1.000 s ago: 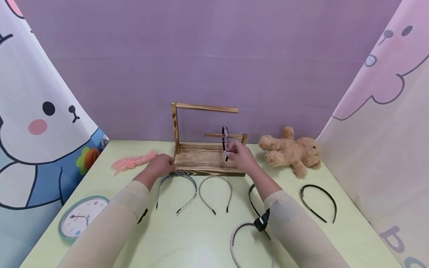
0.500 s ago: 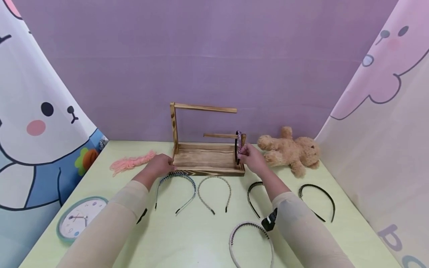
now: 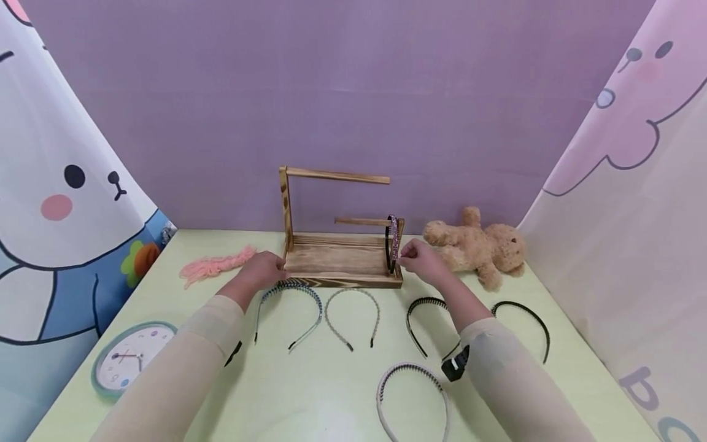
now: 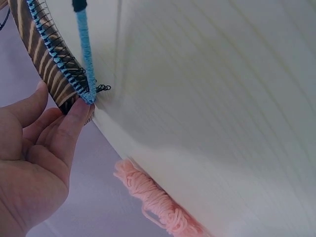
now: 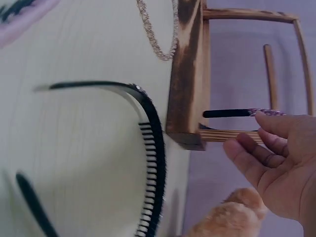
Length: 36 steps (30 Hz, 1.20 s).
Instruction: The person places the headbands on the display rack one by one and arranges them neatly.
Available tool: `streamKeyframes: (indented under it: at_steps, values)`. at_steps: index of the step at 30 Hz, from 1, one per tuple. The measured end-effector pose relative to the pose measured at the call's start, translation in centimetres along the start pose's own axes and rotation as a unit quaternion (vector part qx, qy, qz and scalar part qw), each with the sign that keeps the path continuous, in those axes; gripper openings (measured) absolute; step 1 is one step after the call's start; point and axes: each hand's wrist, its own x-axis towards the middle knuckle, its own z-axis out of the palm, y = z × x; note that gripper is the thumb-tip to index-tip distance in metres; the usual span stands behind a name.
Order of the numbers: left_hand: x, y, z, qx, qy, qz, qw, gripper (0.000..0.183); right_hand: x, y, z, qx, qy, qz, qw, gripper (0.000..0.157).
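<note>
At the table's back stands a wooden rack (image 3: 331,283) with a tray base and two horizontal bars. My left hand (image 3: 263,270) grips its left front corner; in the left wrist view the fingertips meet the wood beside a blue headband (image 4: 85,49). A purple glittery headband (image 3: 394,239) hangs upright on the lower bar (image 3: 361,221), near its right post. My right hand (image 3: 424,263) is just right of this headband. In the right wrist view, the thumb (image 5: 264,118) overlaps the headband's glittery part, while the other fingers (image 5: 234,148) are spread away from it.
Before the rack lie a beaded headband (image 3: 377,307), a black toothed headband (image 3: 411,319), another black headband (image 3: 544,328) and a pale pink headband (image 3: 380,393). A teddy bear (image 3: 480,252) lies right, pink yarn (image 3: 215,265) and a clock (image 3: 129,359) left.
My right hand has carried the purple headband rightward along the lower bar to near the post, then drawn slightly away from it. My left hand keeps its place on the rack.
</note>
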Motion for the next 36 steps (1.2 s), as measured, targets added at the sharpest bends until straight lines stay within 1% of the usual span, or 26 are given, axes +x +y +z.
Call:
streamKeyframes:
  at_steps: [2,5,8,9,12,15,19,21,23,25,28,30,32,36]
  values:
    - [0.0,0.1,-0.1,0.0,0.0,0.003,1.0,0.029,-0.8,-0.4,-0.6,-0.018,-0.012,0.006,1.0,0.025]
    - [0.0,0.2,-0.4,0.003,0.005,0.009,0.9999,0.026,-2.5,-1.2,-1.1,-0.067,-0.027,0.005,0.997,0.024]
    - [0.0,0.2,-0.5,0.003,0.006,0.009,0.9999,0.029,-4.8,-2.5,-0.9,-0.104,-0.06,-0.01,0.993,0.024]
    - [0.0,0.2,-0.6,0.001,0.006,0.008,1.0,0.032,-5.8,-2.9,-0.6,-0.114,-0.081,-0.014,0.99,0.025]
    - [0.0,0.2,-0.7,-0.002,0.003,0.003,1.0,0.04,-8.7,-4.1,0.7,-0.159,-0.141,-0.034,0.976,0.031]
    - [0.1,0.2,-0.6,-0.002,0.0,0.001,1.0,0.042,-11.6,-4.7,2.4,-0.209,-0.201,-0.047,0.956,0.037]
    - [0.1,0.0,-0.5,0.003,-0.005,-0.003,1.0,0.047,-15.0,-5.1,4.8,-0.249,-0.254,-0.059,0.933,0.043]
    - [0.1,-0.1,-0.4,0.004,-0.006,-0.007,1.0,0.049,-16.2,-5.2,6.1,-0.266,-0.263,-0.071,0.925,0.042]
    - [0.1,-0.1,-0.3,0.005,-0.007,-0.007,0.9999,0.05,-17.1,-5.2,7.5,-0.285,-0.262,-0.086,0.918,0.04]
    - [0.1,-0.1,-0.2,0.003,-0.006,-0.007,0.9999,0.049,-17.7,-5.2,8.5,-0.307,-0.256,-0.098,0.911,0.039]
    - [-0.1,0.0,-0.2,0.002,-0.003,-0.002,1.0,0.048,-18.3,-5.5,9.6,-0.32,-0.264,-0.097,0.905,0.037]
    - [-0.1,0.1,-0.2,0.0,-0.002,-0.002,1.0,0.047,-18.6,-5.7,9.9,-0.321,-0.269,-0.096,0.903,0.035]
    - [-0.1,0.2,-0.2,0.0,-0.002,-0.001,1.0,0.047,-18.8,-6.0,9.9,-0.316,-0.27,-0.095,0.905,0.029]
    - [-0.1,0.3,-0.1,0.004,-0.006,-0.004,1.0,0.047,-18.7,-6.7,9.0,-0.3,-0.257,-0.129,0.91,0.021]
